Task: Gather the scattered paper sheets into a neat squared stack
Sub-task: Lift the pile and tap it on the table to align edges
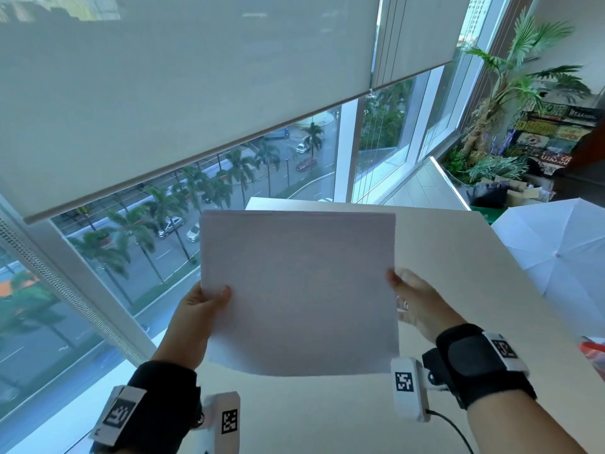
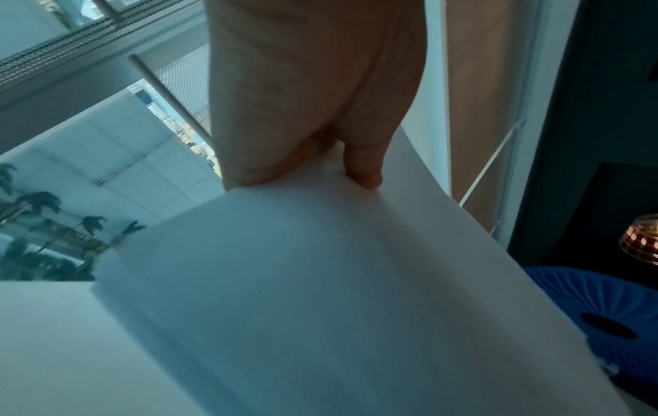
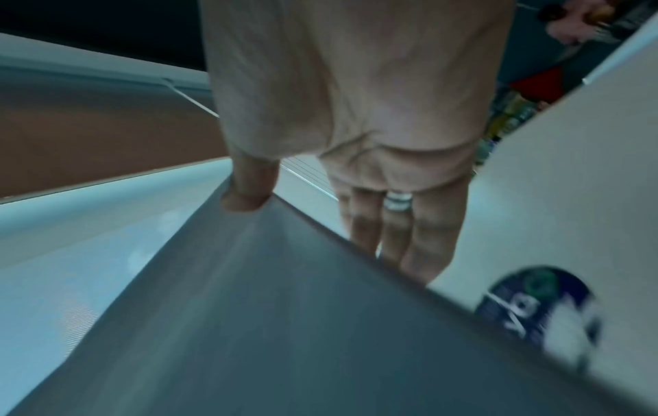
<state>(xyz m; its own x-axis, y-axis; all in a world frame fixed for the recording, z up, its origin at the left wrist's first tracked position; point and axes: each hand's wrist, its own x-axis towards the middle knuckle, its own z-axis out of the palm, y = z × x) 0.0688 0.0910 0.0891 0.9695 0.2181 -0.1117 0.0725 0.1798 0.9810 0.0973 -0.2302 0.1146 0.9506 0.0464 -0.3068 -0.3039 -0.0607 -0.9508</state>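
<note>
A stack of white paper sheets (image 1: 298,290) is held up in the air above the white table (image 1: 458,257), its edges roughly aligned. My left hand (image 1: 212,299) pinches the stack's left edge, thumb on the face towards me and fingers hidden behind. In the left wrist view the left hand (image 2: 342,169) grips the bowed paper (image 2: 320,281). My right hand (image 1: 402,290) holds the right edge. In the right wrist view its thumb (image 3: 245,197) presses the near face of the paper (image 3: 267,309), while the ringed fingers (image 3: 398,225) lie straight behind it.
A large window with a half-lowered blind (image 1: 196,93) runs along the left and far side. A white umbrella (image 1: 556,250) stands off the table's right edge, with potted plants (image 1: 510,93) and boxes behind it. A red object (image 1: 594,350) lies at the right edge.
</note>
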